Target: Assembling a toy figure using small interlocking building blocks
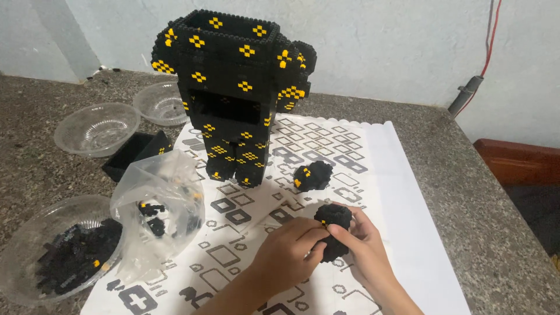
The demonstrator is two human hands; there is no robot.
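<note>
A speckled grey stone tabletop (466,192) filled the view, backed by a pale, roughly painted wall (379,46) with a red wire (493,35) running down it near the right rear corner. A large white paper sheet (402,198) printed with black brick outlines lay from the middle of the tabletop to its near edge. At the sheet's far edge stood a tall, blocky figure (233,87) built of tiny studded black bricks dotted with yellow crosses, open at the top. Along the left edge sat ribbed clear plastic bowls: one (58,251) at the near left corner heaped with loose black bricks, and two more (96,128) farther back. A crumpled clear bag (157,204) holding a few bricks rested beside the near bowl, with a flat black tray (137,153) behind it. A small rounded brick lump (313,175) lay on the sheet just right of the figure's feet. Near the sheet's near edge, both hands met around a black brick piece (333,224), knobbly and roughly oblong, its long axis close to upright. The left hand (289,248) curled around its left side, fingertips pressing it; the right hand (364,245) cupped it from the right, fingers closed on it.
</note>
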